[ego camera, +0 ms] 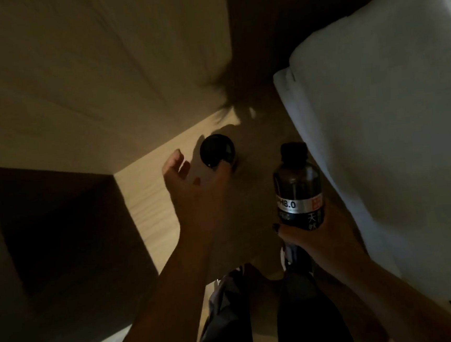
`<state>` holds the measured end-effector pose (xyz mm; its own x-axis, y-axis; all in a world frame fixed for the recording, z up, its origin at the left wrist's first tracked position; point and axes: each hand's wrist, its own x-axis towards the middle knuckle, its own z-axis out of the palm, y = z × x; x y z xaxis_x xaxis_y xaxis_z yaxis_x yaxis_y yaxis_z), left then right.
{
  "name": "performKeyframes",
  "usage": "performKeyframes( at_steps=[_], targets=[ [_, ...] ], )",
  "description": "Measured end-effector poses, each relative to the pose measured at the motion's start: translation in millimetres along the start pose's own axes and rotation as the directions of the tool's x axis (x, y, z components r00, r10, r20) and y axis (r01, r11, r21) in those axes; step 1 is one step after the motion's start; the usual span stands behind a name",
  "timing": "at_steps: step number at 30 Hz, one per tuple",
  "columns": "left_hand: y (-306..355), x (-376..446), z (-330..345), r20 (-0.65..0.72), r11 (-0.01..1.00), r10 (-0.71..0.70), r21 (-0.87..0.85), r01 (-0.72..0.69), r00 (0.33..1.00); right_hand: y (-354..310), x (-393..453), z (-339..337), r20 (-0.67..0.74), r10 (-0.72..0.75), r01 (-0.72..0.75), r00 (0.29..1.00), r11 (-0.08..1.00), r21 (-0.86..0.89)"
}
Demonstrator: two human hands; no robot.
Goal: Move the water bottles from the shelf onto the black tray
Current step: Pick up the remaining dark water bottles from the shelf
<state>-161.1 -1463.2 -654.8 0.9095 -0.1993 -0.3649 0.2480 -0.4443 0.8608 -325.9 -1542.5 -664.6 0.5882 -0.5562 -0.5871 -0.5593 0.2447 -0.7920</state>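
Observation:
My right hand (pixel 320 233) grips the lower part of a dark water bottle (pixel 298 189) with a black cap and a silver and red label, holding it upright above the wooden surface. A second bottle (pixel 217 150) stands on the light wooden shelf (pixel 149 188), seen from above as a round black top. My left hand (pixel 196 195) reaches to it with spread, relaxed fingers, and one fingertip touches its near edge. No black tray is in view.
A white pillow or bedding (pixel 380 143) fills the right side, close to the held bottle. A pale wood wall panel (pixel 87 68) rises behind the shelf. A dark recess (pixel 54 226) lies at the left. My legs (pixel 272 316) show below.

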Motion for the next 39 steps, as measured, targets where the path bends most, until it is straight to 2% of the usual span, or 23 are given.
performKeyframes(
  at_steps=[3,5,9,12,16,18,22,24,29,33,35,37,39],
  targets=[
    [-21.0,6.4,24.7,0.094,0.991,0.018,0.128,-0.030,0.995,6.5,-4.1,-10.9,-0.049,0.030,-0.026,0.998,0.997,0.072],
    [-29.2,10.9,35.8,0.091,0.980,0.061,0.184,-0.077,0.994,12.8,-5.0,-14.9,-0.074,0.054,-0.047,0.996,0.995,0.093],
    [-33.1,18.6,47.1,-0.017,0.995,-0.065,0.072,0.066,0.998,8.4,-7.0,-19.2,-0.109,0.051,-0.028,0.993,0.979,0.204],
    [-30.4,17.4,45.1,0.002,0.993,-0.048,0.109,0.048,0.999,3.7,-9.7,-20.1,-0.101,0.088,-0.058,0.991,0.962,0.266],
    [-22.9,9.2,28.3,-0.005,0.996,-0.078,0.046,0.078,0.997,-10.5,-14.7,-24.3,-0.072,0.109,-0.084,0.991,0.955,0.284],
    [-15.8,-1.3,18.7,0.008,0.998,-0.064,0.002,0.064,0.998,-25.5,-17.3,-29.7,-0.044,0.106,-0.089,0.993,0.957,0.275],
    [11.7,-28.9,1.9,0.093,0.956,-0.111,-0.261,0.132,0.989,-57.7,-24.3,-42.5,-0.003,0.063,-0.061,0.998,0.977,0.204],
    [35.2,-46.6,-6.4,0.131,0.936,-0.099,-0.325,0.137,0.987,-77.1,-33.6,-49.1,0.017,0.055,-0.057,0.998,0.983,0.174],
    [97.9,-96.2,-21.4,0.227,0.914,-0.028,-0.388,0.116,0.973,-132.7,-70.1,-70.4,0.056,-0.021,0.020,0.998,0.999,0.031],
    [150.0,-144.6,-31.3,0.210,0.849,-0.140,-0.478,0.226,0.968,-179.6,-109.0,-92.1,0.126,-0.090,0.101,0.988,0.992,-0.079],
    [173.1,-159.9,-43.9,0.271,0.803,-0.176,-0.516,0.297,0.946,-198.7,-126.2,-99.7,0.183,-0.067,0.080,0.981,0.995,-0.065],
    [192.9,-173.1,-61.5,0.364,0.795,-0.170,-0.499,0.346,0.916,-207.8,-141.8,-106.9,0.249,-0.023,0.035,0.968,0.999,-0.042],
    [206.3,-183.9,-78.1,0.390,0.813,-0.171,-0.463,0.353,0.905,-214.1,-155.6,-114.2,0.313,0.014,0.000,0.950,0.999,-0.045]
  ],
)
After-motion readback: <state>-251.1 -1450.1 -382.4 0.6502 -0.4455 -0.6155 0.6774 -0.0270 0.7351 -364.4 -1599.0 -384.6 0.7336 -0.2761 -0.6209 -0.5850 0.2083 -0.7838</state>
